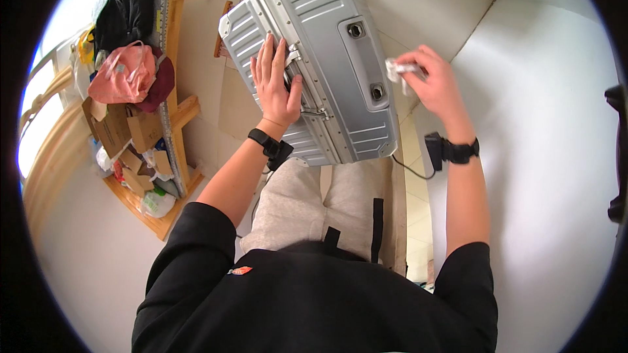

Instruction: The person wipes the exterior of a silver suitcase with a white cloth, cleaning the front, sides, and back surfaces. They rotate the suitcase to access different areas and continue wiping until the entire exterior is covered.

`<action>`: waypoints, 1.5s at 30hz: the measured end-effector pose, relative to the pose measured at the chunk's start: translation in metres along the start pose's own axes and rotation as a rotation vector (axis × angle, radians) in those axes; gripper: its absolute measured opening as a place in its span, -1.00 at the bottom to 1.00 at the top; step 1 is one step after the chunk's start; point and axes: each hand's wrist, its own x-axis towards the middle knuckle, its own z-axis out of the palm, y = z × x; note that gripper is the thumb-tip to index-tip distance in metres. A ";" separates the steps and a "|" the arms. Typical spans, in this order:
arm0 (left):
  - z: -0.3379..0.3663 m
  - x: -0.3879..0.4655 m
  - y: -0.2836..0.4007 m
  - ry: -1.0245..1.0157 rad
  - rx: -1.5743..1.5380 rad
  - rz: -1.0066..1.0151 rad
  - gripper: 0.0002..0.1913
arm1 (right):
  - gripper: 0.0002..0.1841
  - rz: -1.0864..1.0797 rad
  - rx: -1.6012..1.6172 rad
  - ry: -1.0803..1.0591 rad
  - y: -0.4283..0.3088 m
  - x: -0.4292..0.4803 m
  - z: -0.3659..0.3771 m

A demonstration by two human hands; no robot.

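A silver hard-shell suitcase [326,88] with ribbed sides, riveted corner guards and metal latches stands tilted before my knees. My left hand [277,83] lies flat with fingers spread on its framed edge, next to a latch [293,56], and covers part of the handle there. Pinched in my right hand [431,81] is a crumpled white tissue or cloth [400,71], held in the air just right of the suitcase. A recessed grey carry handle [364,66] on the broad face is the part nearest to it.
To the left, a wooden-framed bench [179,132] bears a black garment [127,14], a pink bag [125,73], cardboard boxes [113,125] and plastic bags [158,202]. A white wall [530,108] rises close on my right. Tiled floor [417,5] stretches beyond the suitcase.
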 end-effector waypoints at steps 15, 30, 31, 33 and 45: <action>0.000 0.006 -0.014 0.002 -0.007 0.055 -0.03 | -0.62 -0.314 -0.447 0.051 0.024 0.034 0.068; 0.000 0.009 -0.016 -0.018 0.025 0.081 -0.02 | -0.56 -0.391 -0.657 -0.068 0.010 0.037 0.047; 0.000 0.009 -0.016 -0.012 0.023 0.077 -0.01 | -0.56 -0.362 -0.629 -0.060 0.009 0.039 0.050; 0.001 0.010 -0.015 0.000 0.010 0.081 0.02 | -0.57 -0.273 -0.584 -0.032 0.008 0.040 0.056; -0.001 0.012 -0.021 -0.029 0.036 0.086 0.02 | -0.53 -0.161 -0.454 -0.357 0.030 0.008 0.043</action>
